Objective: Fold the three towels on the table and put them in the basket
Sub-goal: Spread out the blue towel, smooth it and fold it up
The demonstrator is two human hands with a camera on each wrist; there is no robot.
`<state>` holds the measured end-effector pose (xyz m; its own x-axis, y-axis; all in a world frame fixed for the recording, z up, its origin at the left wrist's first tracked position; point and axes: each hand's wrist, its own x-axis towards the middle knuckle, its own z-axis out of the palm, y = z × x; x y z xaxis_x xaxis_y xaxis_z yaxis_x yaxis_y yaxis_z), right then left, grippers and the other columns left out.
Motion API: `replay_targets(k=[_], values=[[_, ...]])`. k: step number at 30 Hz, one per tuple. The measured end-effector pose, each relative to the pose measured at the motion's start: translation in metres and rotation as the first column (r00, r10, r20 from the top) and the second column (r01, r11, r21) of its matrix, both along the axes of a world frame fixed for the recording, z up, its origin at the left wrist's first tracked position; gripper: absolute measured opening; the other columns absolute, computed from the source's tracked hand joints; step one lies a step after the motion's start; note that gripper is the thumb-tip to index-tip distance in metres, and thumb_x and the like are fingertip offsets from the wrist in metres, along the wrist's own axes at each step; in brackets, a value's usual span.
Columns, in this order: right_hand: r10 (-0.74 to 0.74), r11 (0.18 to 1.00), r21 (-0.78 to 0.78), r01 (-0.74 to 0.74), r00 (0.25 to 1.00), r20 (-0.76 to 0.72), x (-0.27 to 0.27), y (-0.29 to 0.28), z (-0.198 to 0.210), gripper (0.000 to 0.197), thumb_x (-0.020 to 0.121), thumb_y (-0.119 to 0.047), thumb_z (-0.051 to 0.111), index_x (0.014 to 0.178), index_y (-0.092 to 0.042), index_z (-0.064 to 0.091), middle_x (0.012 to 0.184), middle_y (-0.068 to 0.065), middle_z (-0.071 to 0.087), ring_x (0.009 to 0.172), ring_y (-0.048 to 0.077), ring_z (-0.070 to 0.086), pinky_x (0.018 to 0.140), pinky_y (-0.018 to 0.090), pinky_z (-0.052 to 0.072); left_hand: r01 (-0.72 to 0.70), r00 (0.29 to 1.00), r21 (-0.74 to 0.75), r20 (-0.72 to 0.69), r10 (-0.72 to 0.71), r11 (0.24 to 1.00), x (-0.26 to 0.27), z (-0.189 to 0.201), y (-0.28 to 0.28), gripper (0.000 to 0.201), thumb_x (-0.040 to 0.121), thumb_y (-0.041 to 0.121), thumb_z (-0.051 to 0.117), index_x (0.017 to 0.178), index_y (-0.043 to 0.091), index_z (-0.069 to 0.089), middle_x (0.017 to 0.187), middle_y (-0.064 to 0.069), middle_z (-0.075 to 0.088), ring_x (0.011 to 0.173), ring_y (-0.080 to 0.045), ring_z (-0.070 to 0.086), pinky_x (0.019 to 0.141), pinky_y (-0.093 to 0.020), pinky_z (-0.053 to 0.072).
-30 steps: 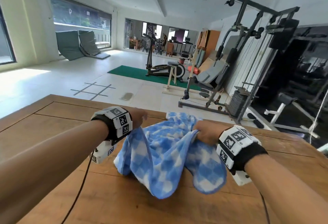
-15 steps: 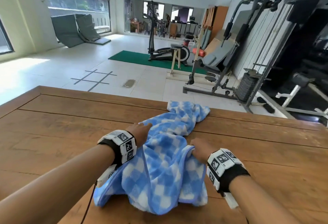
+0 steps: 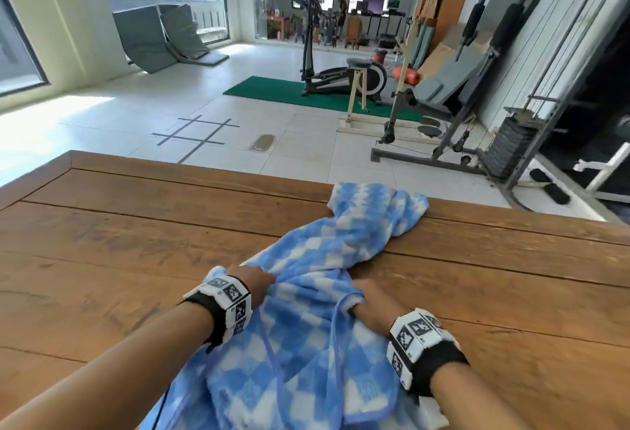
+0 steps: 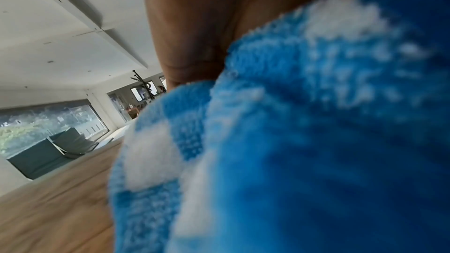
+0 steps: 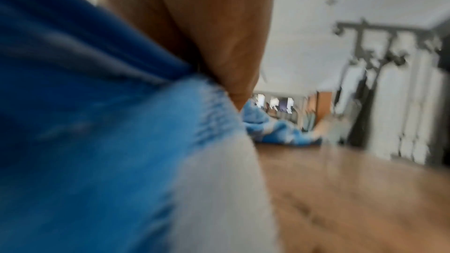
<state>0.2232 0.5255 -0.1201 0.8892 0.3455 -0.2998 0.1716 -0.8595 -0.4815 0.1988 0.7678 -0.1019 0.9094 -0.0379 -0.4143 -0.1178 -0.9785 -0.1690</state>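
Indoors, wooden table (image 3: 136,242), gym room beyond; both hands' fingers clutching checked towel (image 3: 306,344).

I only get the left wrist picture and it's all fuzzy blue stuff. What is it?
Observer: A blue-and-white checked towel lying crumpled on a wooden table, seen from the head view.
Child: Is the other hand holding it too?
Observer: Yes. The right hand grips a bunched edge, and the left hand grips it alongside.
Child: Is it folded?
Observer: No. It runs rumpled from the hands to the table's far edge.
Child: Where's the basket?
Observer: No view shows one. Past the table there is only gym equipment.
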Motion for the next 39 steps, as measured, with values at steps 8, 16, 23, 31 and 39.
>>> replay_targets(k=[8, 16, 23, 31, 39], values=[[0.080, 0.939, -0.343, 0.001, 0.972, 0.222, -0.067, -0.001, 0.107, 0.026, 0.086, -0.040, 0.055, 0.086, -0.015, 0.062, 0.098, 0.010, 0.066, 0.099, 0.029, 0.064, 0.069, 0.027, 0.041, -0.076, 0.994, -0.067, 0.077, 0.081, 0.995, -0.067, 0.081, 0.023, 0.060, 0.096, 0.057, 0.033, 0.113, 0.007, 0.061, 0.122, -0.014, 0.060, 0.111, -0.030, 0.057, 0.091, -0.034, 0.043], [0.159, 0.975, -0.193, -0.110, 0.951, 0.266, -0.210, -0.005, 0.234, 0.034, 0.065, -0.042, 0.062, 0.080, -0.011, 0.058, 0.087, 0.011, 0.063, 0.081, 0.024, 0.058, 0.071, 0.036, 0.045, 0.130, 0.976, -0.276, 0.207, -0.073, 0.952, -0.187, 0.196, 0.033, 0.056, 0.070, 0.058, 0.073, 0.054, 0.013, 0.045, 0.052, 0.004, 0.035, 0.051, -0.014, 0.031, 0.044, -0.024, 0.024], [0.220, 0.924, -0.356, -0.142, 0.957, 0.189, -0.284, -0.016, 0.299, 0.020, 0.064, -0.045, 0.069, 0.071, -0.027, 0.064, 0.073, -0.009, 0.065, 0.071, 0.007, 0.057, 0.063, 0.023, 0.046, 0.229, 0.944, -0.503, 0.325, -0.063, 0.833, -0.235, 0.264, 0.039, 0.049, 0.069, 0.060, 0.073, 0.060, 0.014, 0.058, 0.061, -0.004, 0.047, 0.059, -0.017, 0.039, 0.058, -0.026, 0.033], [0.121, 0.920, -0.391, 0.033, 0.924, 0.364, -0.274, -0.013, 0.292, 0.026, 0.076, -0.033, 0.071, 0.071, -0.013, 0.056, 0.072, 0.001, 0.058, 0.068, 0.018, 0.053, 0.059, 0.027, 0.040, 0.237, 0.936, -0.516, 0.347, -0.052, 0.823, -0.241, 0.268, 0.041, 0.059, 0.065, 0.068, 0.070, 0.078, 0.010, 0.071, 0.070, 0.000, 0.064, 0.063, -0.014, 0.055, 0.065, -0.028, 0.046], [0.165, 0.937, -0.332, -0.111, 0.977, 0.138, -0.193, -0.001, 0.129, 0.031, 0.066, -0.039, 0.076, 0.088, -0.020, 0.067, 0.099, 0.004, 0.070, 0.094, 0.023, 0.067, 0.072, 0.030, 0.051, 0.110, 0.993, -0.430, 0.090, -0.079, 0.896, -0.193, 0.113, 0.054, 0.054, 0.066, 0.041, 0.083, 0.107, 0.011, 0.066, 0.106, -0.002, 0.069, 0.098, -0.016, 0.064, 0.083, -0.026, 0.048]])
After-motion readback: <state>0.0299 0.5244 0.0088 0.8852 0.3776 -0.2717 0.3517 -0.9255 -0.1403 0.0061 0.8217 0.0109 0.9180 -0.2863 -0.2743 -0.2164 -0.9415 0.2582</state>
